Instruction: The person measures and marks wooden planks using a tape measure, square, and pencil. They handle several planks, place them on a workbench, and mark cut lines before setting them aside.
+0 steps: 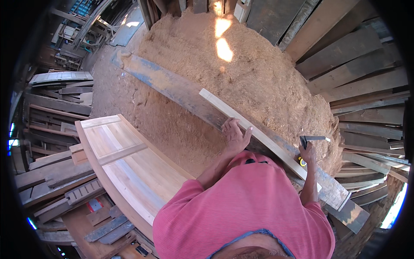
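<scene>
A long pale wooden strip [258, 131] lies lengthwise on a worn plank [172, 93] in front of my body. My left hand [235, 134] is at the strip's near edge around its middle, fingers bent against the wood and thumb raised over it. To the right, my right hand [307, 152] is closed around a try square [315, 138], its blade pointing right, off the strip. Below that hand, by the strip, shows a small round yellow-and-black thing [302, 161], possibly a tape measure, partly covered.
A panelled wooden door [125, 142] slants along my left side. Stacked boards [60, 103] and offcuts [108, 228] stand beyond it. Sawdust [267, 82] covers the ground ahead. Planks [345, 56] lean along the right, and the worn plank's end [340, 196] reaches past my right arm.
</scene>
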`<state>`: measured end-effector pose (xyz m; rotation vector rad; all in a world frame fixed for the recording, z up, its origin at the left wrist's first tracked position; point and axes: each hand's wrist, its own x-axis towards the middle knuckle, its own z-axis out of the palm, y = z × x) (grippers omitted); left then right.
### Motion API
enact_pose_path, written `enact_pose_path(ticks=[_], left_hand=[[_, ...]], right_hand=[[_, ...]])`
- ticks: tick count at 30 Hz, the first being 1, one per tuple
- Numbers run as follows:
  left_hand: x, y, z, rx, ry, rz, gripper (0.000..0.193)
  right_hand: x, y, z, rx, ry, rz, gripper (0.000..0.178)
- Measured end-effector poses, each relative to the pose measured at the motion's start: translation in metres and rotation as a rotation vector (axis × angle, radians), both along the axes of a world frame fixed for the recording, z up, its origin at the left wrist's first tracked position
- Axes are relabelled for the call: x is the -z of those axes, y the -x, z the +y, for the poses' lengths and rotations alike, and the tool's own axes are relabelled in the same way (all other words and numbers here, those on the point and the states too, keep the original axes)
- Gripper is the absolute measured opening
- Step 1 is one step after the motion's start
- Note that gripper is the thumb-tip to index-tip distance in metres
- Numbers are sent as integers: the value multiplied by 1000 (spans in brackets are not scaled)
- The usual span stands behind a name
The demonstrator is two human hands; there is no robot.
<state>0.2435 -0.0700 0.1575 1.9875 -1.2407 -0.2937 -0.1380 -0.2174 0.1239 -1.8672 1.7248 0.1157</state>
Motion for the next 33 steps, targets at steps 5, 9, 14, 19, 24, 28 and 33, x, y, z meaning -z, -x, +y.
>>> enact_pose_path(ticks=[5, 9, 14, 19, 24, 28, 33], left_hand=[[0, 32, 11, 88, -3, -126, 65], [-7, 56, -2, 205, -40, -247, 66], [-8, 70, -13, 274, -243, -307, 63], [-3, 61, -10, 323, -304, -319, 63], [-2, 56, -8, 335, -268, -350, 61], [-5, 59, -9, 336, -278, -358, 61], [-6, 62, -12, 328, -341, -376, 60]], right_hand=[[13, 38, 10, 156, -62, 33, 55], [8, 69, 2, 262, 138, 55, 57], [6, 111, -2, 376, 118, 81, 52], [43, 182, 16, 502, 66, 149, 57], [106, 257, 55, 538, -90, 293, 64], [157, 283, 83, 349, -202, 287, 69], [168, 277, 79, 216, -518, 289, 67]])
